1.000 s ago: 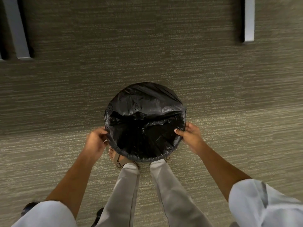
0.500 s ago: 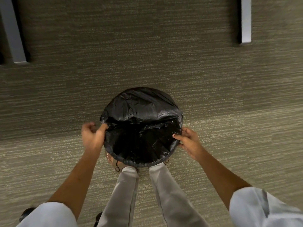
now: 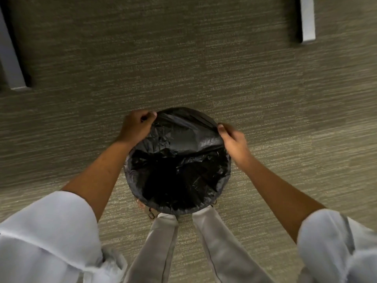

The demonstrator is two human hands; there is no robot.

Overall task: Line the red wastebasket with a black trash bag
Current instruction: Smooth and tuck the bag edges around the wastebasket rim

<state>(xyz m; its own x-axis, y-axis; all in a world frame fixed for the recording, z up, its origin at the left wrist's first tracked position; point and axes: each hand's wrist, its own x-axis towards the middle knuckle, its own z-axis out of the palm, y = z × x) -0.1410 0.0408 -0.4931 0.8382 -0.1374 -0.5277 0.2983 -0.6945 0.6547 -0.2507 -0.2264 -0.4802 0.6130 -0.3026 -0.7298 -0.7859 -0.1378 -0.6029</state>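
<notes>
Black trash bag [image 3: 179,139] film lies between both hands at the wastebasket's far rim, left hand [image 3: 135,127] and right hand [image 3: 232,141] fingers pinching it equally close.

Black trash bag [image 3: 179,139], streaked olive-grey carpet [image 3: 183,68] (white sleeves [image 3: 51,231])

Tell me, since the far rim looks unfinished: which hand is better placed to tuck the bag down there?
Probably the left hand: it pinches the black trash bag further round the far edge. The right hand grips more to the side.
</notes>
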